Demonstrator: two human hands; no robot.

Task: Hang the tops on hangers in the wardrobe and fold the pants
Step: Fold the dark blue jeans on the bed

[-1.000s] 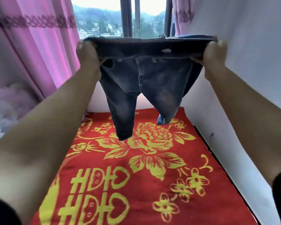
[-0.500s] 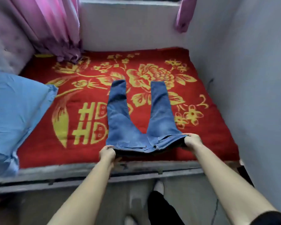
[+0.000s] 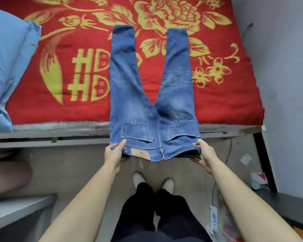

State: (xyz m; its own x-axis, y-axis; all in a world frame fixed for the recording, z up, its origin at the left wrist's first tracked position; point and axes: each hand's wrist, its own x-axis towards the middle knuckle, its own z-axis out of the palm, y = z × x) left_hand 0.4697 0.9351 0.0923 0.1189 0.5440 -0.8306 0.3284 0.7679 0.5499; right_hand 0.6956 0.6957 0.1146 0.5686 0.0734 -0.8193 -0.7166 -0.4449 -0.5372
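I'm gripping the blue jeans by the waistband, my left hand pinching its left corner and my right hand pinching the right one, thumbs on top and fingers curled underneath. The jeans are lying back-pockets-up, legs spread apart in a V across the red blanket on the bed, the waistband hanging past the bed's edge toward my feet.

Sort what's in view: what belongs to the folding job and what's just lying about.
Job: jeans, held at the waistband by left hand and right hand; red blanket under them.
Lying about: blue pillow, floor clutter.
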